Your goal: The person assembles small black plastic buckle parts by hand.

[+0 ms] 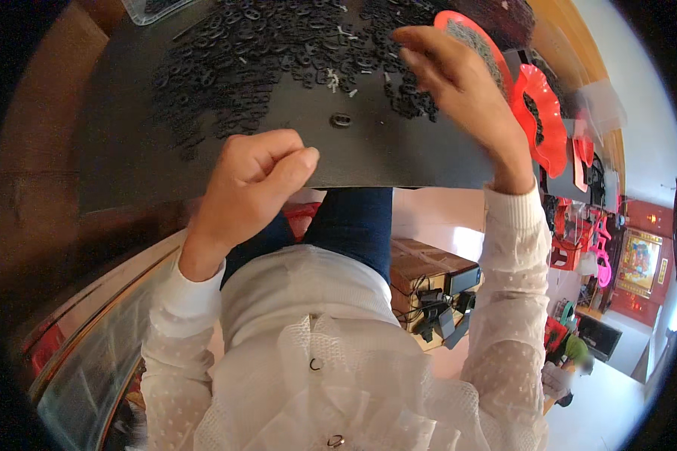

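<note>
Blk pcs, wht bits, dk-grey tbl, red dishes, wht dotted sleeves, dk-blue trousers

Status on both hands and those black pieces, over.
Left hand closed, contents hidden. Right hand open by the black pieces. Single black piece lying apart. White bits among the rest.

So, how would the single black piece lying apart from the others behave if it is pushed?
The piece lies flat on the table, so it would probably slide rather than roll. It looks far smaller than the left hand, so it is likely light.
</note>
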`<state>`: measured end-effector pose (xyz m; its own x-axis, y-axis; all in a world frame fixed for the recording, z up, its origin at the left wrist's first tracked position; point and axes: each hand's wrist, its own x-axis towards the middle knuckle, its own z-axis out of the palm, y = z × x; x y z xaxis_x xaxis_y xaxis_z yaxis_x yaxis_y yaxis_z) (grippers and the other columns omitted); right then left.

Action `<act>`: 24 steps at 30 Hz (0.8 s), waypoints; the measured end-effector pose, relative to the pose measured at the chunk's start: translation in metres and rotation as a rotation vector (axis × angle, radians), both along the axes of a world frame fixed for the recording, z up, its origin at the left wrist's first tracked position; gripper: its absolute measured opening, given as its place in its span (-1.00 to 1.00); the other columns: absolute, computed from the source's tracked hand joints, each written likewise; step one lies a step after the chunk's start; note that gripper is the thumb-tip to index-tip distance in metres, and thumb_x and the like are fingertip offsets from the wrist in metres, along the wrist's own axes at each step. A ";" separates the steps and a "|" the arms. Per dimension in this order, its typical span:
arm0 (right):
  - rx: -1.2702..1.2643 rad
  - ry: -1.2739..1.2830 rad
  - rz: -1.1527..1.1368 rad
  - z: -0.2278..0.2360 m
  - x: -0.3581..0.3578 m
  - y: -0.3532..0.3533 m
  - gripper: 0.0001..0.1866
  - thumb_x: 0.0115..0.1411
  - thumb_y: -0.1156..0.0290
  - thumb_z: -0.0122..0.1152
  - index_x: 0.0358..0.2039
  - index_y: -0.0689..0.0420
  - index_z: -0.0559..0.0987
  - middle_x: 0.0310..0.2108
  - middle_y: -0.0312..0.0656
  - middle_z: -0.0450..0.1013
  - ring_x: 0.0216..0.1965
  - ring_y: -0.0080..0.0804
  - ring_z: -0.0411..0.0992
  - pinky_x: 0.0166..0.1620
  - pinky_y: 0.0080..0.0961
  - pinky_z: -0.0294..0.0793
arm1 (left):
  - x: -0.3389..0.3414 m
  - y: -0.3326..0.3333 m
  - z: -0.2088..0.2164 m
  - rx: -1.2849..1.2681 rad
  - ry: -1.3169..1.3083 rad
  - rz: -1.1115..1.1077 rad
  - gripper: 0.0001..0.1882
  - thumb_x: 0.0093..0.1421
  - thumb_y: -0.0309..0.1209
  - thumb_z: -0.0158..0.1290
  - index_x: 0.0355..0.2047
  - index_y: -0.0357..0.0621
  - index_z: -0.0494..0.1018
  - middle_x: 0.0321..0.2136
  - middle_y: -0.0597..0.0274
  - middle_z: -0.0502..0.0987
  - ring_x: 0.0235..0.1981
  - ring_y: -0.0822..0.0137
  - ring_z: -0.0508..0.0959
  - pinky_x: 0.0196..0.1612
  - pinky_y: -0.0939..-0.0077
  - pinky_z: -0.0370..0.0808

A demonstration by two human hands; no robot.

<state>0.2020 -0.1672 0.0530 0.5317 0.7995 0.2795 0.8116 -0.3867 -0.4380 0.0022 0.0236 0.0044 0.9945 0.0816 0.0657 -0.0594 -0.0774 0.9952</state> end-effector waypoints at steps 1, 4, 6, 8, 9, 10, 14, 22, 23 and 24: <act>-0.043 -0.060 0.055 -0.002 0.003 0.014 -0.74 0.28 0.37 0.04 -0.06 0.19 0.47 -0.33 -0.24 0.48 -0.37 -0.55 0.40 -0.32 -0.58 0.40 | 0.000 0.000 0.000 -0.024 -0.015 -0.011 -0.70 0.20 -0.47 0.00 -0.68 -0.22 0.30 -0.77 0.42 0.30 -0.70 0.67 0.27 -0.66 0.64 0.19; -0.113 -0.182 0.156 -0.013 0.030 0.039 -0.78 0.23 0.43 0.08 -0.14 0.24 0.48 -0.32 -0.15 0.46 -0.36 -0.43 0.43 -0.30 -0.52 0.42 | 0.001 -0.001 0.009 -0.120 0.049 -0.052 -0.68 0.20 -0.46 -0.01 -0.71 -0.22 0.29 -0.80 0.40 0.33 -0.74 0.65 0.30 -0.68 0.63 0.20; -0.137 -0.241 0.212 -0.015 0.029 0.055 -0.81 0.21 0.46 0.10 -0.19 0.26 0.48 -0.32 -0.10 0.45 -0.36 -0.35 0.44 -0.29 -0.49 0.42 | 0.001 0.000 0.006 -0.054 0.024 -0.031 -0.67 0.19 -0.46 0.00 -0.71 -0.23 0.27 -0.81 0.35 0.32 -0.75 0.61 0.28 -0.69 0.61 0.20; -0.149 -0.028 0.211 -0.012 0.024 0.065 -0.85 0.18 0.49 0.12 -0.26 0.27 0.48 -0.33 -0.06 0.42 -0.33 -0.19 0.44 -0.26 -0.42 0.42 | 0.001 0.002 0.002 0.011 -0.001 -0.015 -0.66 0.17 -0.45 0.01 -0.72 -0.25 0.26 -0.82 0.30 0.32 -0.76 0.58 0.26 -0.69 0.58 0.19; -0.151 -0.023 0.216 -0.010 0.023 0.070 -0.85 0.18 0.49 0.12 -0.26 0.27 0.48 -0.33 -0.06 0.42 -0.33 -0.19 0.44 -0.26 -0.42 0.42 | 0.001 0.003 -0.001 0.048 -0.032 -0.004 -0.67 0.16 -0.43 0.02 -0.71 -0.23 0.26 -0.81 0.32 0.23 -0.75 0.57 0.21 -0.68 0.54 0.14; -0.118 -0.095 0.290 -0.009 0.023 0.074 -0.88 0.17 0.50 0.10 -0.32 0.29 0.47 -0.43 -0.08 0.40 -0.40 -0.19 0.41 -0.32 -0.40 0.39 | 0.001 0.003 -0.002 0.085 -0.064 0.006 -0.68 0.16 -0.41 0.02 -0.69 -0.22 0.26 -0.79 0.34 0.15 -0.73 0.57 0.16 -0.66 0.50 0.09; -0.239 -0.023 0.256 0.009 0.014 0.084 -0.88 0.08 0.55 0.05 -0.35 0.31 0.45 -0.42 0.05 0.37 -0.31 0.07 0.37 -0.26 -0.24 0.38 | 0.002 0.004 0.001 0.095 -0.063 0.004 -0.68 0.12 -0.45 0.04 -0.70 -0.29 0.24 -0.81 0.13 0.22 -0.77 0.48 0.18 -0.69 0.46 0.15; -0.302 -0.197 0.223 -0.003 0.019 0.093 -0.87 0.12 0.52 0.06 -0.31 0.26 0.43 -0.36 0.05 0.36 -0.32 0.06 0.38 -0.28 -0.20 0.41 | 0.002 0.002 -0.008 -0.010 -0.097 -0.003 -0.69 0.12 -0.46 0.04 -0.70 -0.27 0.24 -0.81 0.10 0.23 -0.80 0.35 0.19 -0.69 0.40 0.16; -0.360 -0.226 0.139 -0.002 0.019 0.092 -0.87 0.12 0.52 0.06 -0.30 0.26 0.43 -0.36 0.05 0.35 -0.32 0.07 0.38 -0.28 -0.20 0.41 | 0.002 0.002 -0.008 -0.012 -0.096 -0.003 -0.69 0.12 -0.46 0.04 -0.70 -0.27 0.24 -0.81 0.10 0.23 -0.80 0.35 0.19 -0.69 0.40 0.16; -0.345 -0.243 0.127 -0.002 0.020 0.091 -0.87 0.12 0.53 0.04 -0.30 0.26 0.42 -0.37 0.04 0.35 -0.33 0.07 0.39 -0.29 -0.20 0.41 | 0.002 0.002 -0.009 0.011 -0.088 -0.012 -0.69 0.12 -0.46 0.04 -0.70 -0.27 0.24 -0.81 0.10 0.23 -0.80 0.32 0.20 -0.69 0.39 0.16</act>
<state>0.2224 -0.0757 0.0507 0.3752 0.9225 0.0902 0.9256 -0.3675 -0.0910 0.0037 0.0256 -0.0042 0.9858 0.0684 0.1535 -0.1473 -0.0872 0.9852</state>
